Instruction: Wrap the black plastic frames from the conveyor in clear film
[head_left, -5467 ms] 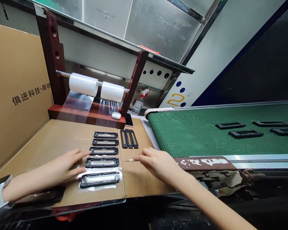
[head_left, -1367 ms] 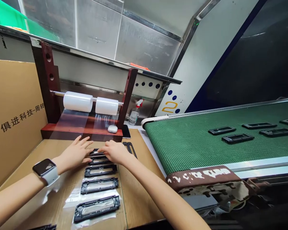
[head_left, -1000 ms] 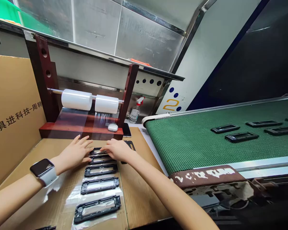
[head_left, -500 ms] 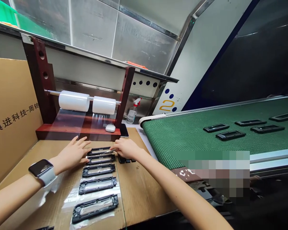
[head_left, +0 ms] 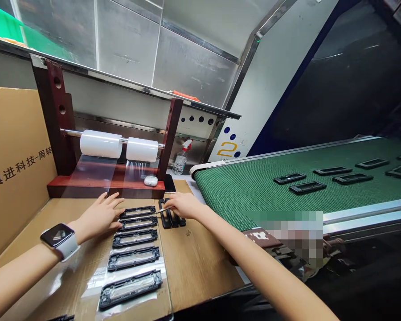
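Note:
Several black rectangular plastic frames point(head_left: 133, 238) lie in a column on a strip of clear film on the cardboard-covered bench point(head_left: 194, 267). My left hand point(head_left: 98, 216), a smartwatch point(head_left: 58, 238) on its wrist, lies flat with fingers spread beside the top frames, touching the film. My right hand point(head_left: 183, 206) pinches a thin pointed tool point(head_left: 160, 211) whose tip sits near the right end of the top frame point(head_left: 137, 211). A small stack of bare black frames point(head_left: 170, 218) lies under that hand.
A dark red wooden stand point(head_left: 116, 187) holds two white film rolls point(head_left: 118, 146) at the back, with an earbud case point(head_left: 150, 180) and a phone beside it. A cardboard box point(head_left: 13, 165) stands left. A green conveyor belt point(head_left: 254, 191) carries more frames point(head_left: 307, 187) on the right. A spray bottle point(head_left: 179, 159) stands behind.
My right hand has moved right along the top frame, off the column, to the stack of bare frames. My left hand has stayed flat. The frames on the belt have shifted.

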The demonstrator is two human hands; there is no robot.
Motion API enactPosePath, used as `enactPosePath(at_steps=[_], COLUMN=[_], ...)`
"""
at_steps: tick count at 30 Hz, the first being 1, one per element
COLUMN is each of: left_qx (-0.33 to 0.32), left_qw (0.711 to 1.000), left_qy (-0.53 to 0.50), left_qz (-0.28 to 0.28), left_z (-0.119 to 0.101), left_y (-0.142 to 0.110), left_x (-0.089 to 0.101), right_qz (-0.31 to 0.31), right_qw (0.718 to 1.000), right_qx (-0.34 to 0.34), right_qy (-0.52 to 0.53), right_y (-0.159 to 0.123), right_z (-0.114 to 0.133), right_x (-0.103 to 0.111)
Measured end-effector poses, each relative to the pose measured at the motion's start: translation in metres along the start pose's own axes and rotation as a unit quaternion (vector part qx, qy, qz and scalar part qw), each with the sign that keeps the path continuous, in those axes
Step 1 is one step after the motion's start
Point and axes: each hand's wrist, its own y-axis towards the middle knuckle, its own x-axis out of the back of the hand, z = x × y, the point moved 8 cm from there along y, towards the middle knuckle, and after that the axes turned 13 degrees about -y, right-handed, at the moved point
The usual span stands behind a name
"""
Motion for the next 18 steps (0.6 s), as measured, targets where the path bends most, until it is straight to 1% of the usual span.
enactPosePath(at_steps=[3, 5, 7, 8, 9, 11, 12, 13, 14, 15, 16, 17, 18], left_qx=[-0.002, -0.005, -0.007, -0.006, -0.004, 0.001, 0.000, -0.001, 0.002, 0.000, 0.021, 0.067, 0.093], left_qw=[1.000, 1.000, 0.999, 0.999, 0.997, 0.994, 0.992, 0.987, 0.982, 0.976, 0.948, 0.919, 0.889], left_qy=[-0.005, -0.013, -0.027, -0.037, -0.048, -0.074, -0.083, -0.103, -0.126, -0.155, -0.254, -0.346, -0.424], left_qz=[-0.007, -0.015, -0.029, -0.040, -0.052, -0.084, -0.099, -0.120, -0.139, -0.152, -0.191, -0.179, -0.145], left_z=[-0.001, -0.003, -0.006, -0.008, -0.010, -0.017, -0.022, -0.028, -0.035, -0.043, -0.046, -0.048, -0.055], left_y=[0.000, 0.000, -0.002, -0.004, -0.009, -0.026, -0.039, -0.055, -0.074, -0.094, -0.116, -0.135, -0.151], left_x=[0.000, 0.002, 0.007, 0.011, 0.017, 0.028, 0.032, 0.034, 0.033, 0.027, 0.019, -0.001, -0.027], right_qz=[-0.007, -0.026, -0.049, -0.056, -0.057, -0.055, -0.055, -0.068, -0.080, -0.101, -0.131, -0.163, -0.194], right_qw=[1.000, 0.997, 0.992, 0.989, 0.987, 0.982, 0.978, 0.968, 0.957, 0.944, 0.931, 0.922, 0.916], right_qx=[-0.028, -0.064, -0.107, -0.125, -0.140, -0.167, -0.186, -0.218, -0.250, -0.278, -0.294, -0.288, -0.257], right_qy=[0.010, 0.022, 0.037, 0.046, 0.052, 0.069, 0.079, 0.104, 0.124, 0.145, 0.171, 0.199, 0.237], right_y=[-0.008, -0.019, -0.037, -0.049, -0.062, -0.090, -0.104, -0.117, -0.129, -0.139, -0.146, -0.149, -0.148], right_z=[-0.010, -0.012, -0.006, 0.001, 0.010, 0.031, 0.040, 0.045, 0.048, 0.051, 0.054, 0.058, 0.066], right_x=[0.008, 0.017, 0.022, 0.020, 0.014, -0.008, -0.023, -0.037, -0.051, -0.062, -0.068, -0.070, -0.068])
